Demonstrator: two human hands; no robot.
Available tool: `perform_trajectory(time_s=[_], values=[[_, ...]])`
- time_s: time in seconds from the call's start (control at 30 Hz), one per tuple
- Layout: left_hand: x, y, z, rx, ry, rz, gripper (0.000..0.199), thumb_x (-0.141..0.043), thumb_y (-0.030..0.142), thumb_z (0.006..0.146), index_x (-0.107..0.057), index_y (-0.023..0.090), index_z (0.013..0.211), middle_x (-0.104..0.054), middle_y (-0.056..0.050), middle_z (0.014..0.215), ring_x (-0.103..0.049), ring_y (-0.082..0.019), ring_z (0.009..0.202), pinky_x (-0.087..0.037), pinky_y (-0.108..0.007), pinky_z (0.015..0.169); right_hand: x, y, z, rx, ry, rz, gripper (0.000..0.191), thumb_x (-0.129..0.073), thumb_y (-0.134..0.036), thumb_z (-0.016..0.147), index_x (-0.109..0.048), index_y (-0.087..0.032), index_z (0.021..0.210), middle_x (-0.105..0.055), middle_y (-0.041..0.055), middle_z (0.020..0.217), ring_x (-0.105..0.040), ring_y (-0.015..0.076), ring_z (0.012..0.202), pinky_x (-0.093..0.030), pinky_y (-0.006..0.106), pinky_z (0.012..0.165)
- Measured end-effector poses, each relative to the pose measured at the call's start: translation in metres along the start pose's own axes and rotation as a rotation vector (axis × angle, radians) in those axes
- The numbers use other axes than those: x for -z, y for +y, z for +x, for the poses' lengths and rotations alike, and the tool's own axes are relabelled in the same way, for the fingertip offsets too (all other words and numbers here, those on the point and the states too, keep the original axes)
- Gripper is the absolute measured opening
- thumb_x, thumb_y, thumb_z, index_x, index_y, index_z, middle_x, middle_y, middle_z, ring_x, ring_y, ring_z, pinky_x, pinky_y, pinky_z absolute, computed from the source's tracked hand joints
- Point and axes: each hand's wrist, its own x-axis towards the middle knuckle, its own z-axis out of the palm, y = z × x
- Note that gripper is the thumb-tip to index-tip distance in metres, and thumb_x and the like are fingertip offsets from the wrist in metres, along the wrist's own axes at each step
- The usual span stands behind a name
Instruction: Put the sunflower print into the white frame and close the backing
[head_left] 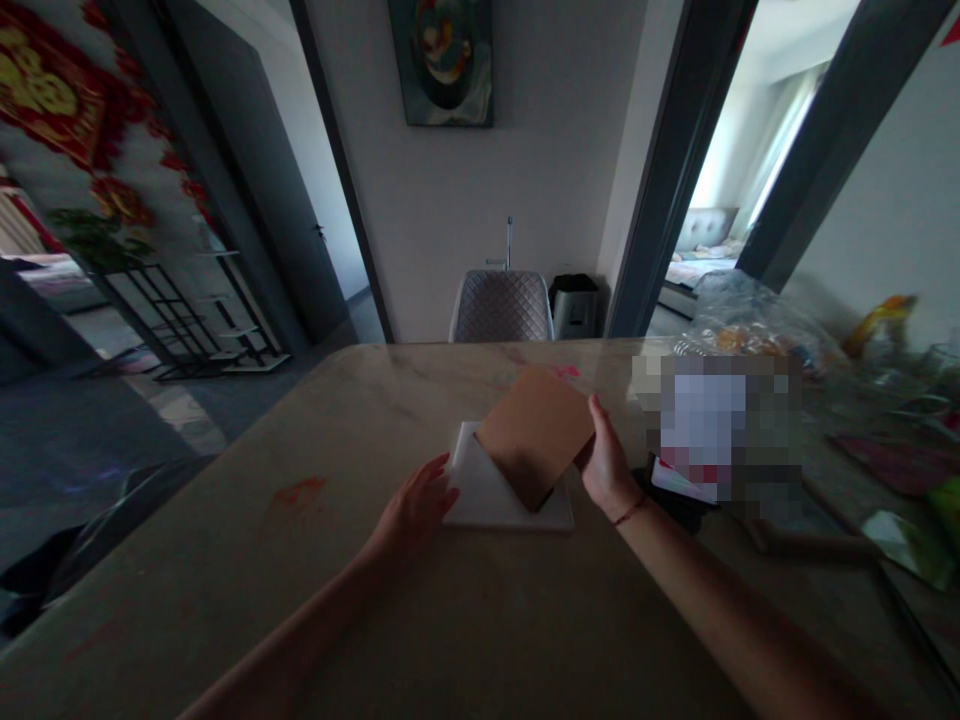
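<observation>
My right hand [609, 462] grips the right edge of a plain brown kraft-coloured notebook or card [536, 430], thumb on top and fingers underneath. It is tilted and turned askew over a white, flat, rectangular book or pad [487, 505] on the table, hiding much of it. Whether the two touch at the brown piece's lower corner, I cannot tell. A thin red band circles my right wrist. My left hand [421, 497] holds nothing; its fingers are apart, close to the white item's left edge.
A marble-patterned table [360, 420] spreads under both hands, with a reddish stain on the left. To the right are a blurred-out pile [720, 430], a clear plastic bag [750, 315] and a dark tray-like object [810, 535]. A quilted chair [501, 306] stands beyond the far edge.
</observation>
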Motion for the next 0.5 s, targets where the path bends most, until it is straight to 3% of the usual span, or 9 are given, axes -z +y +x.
perform_trajectory(time_s=[0.1, 0.17, 0.23, 0.37, 0.5], values=[[0.004, 0.012, -0.005, -0.138, -0.131, 0.268, 0.040, -0.055, 0.045, 0.075, -0.058, 0.028, 0.112, -0.043, -0.006, 0.136, -0.043, -0.026, 0.121, -0.035, -0.046, 0.099, -0.003, 0.008, -0.004, 0.040, 0.086, -0.119, 0.050, -0.066, -0.046, 0.061, -0.062, -0.012, 0.098, -0.067, 0.0109, 0.097, -0.063, 0.0237, 0.086, -0.047, 0.035, 0.075], [0.006, 0.018, -0.007, -0.247, -0.226, 0.409, 0.039, -0.058, 0.046, 0.072, -0.061, 0.030, 0.108, -0.040, -0.004, 0.138, -0.034, -0.028, 0.127, -0.027, -0.050, 0.103, -0.005, 0.015, -0.007, 0.047, 0.079, -0.230, 0.037, -0.068, -0.040, 0.058, -0.065, -0.014, 0.084, -0.069, 0.0096, 0.089, -0.063, 0.0243, 0.085, -0.047, 0.035, 0.075], [0.006, 0.020, -0.009, -0.293, -0.277, 0.480, 0.040, -0.058, 0.045, 0.073, -0.060, 0.030, 0.110, -0.046, -0.004, 0.134, -0.037, -0.027, 0.125, -0.024, -0.050, 0.104, -0.008, 0.020, -0.012, 0.036, 0.054, -0.321, 0.028, -0.066, -0.039, 0.060, -0.065, -0.016, 0.076, -0.070, 0.0084, 0.083, -0.063, 0.0247, 0.084, -0.047, 0.035, 0.074], [0.003, 0.016, -0.009, -0.272, -0.238, 0.519, 0.041, -0.054, 0.043, 0.076, -0.058, 0.029, 0.114, -0.052, -0.003, 0.129, -0.042, -0.024, 0.122, -0.030, -0.046, 0.103, -0.007, 0.025, -0.018, 0.066, 0.058, -0.424, 0.025, -0.061, -0.042, 0.064, -0.065, -0.018, 0.071, -0.070, 0.0069, 0.078, -0.064, 0.0244, 0.082, -0.047, 0.032, 0.069], [0.002, 0.011, -0.008, -0.231, -0.153, 0.550, 0.041, -0.052, 0.041, 0.077, -0.057, 0.025, 0.115, -0.050, -0.004, 0.131, -0.040, -0.024, 0.123, -0.031, -0.044, 0.102, 0.000, 0.022, -0.015, 0.094, 0.168, -0.505, 0.037, -0.052, -0.050, 0.070, -0.061, -0.016, 0.060, -0.066, 0.0069, 0.063, -0.062, 0.0222, 0.066, -0.045, 0.028, 0.058]])
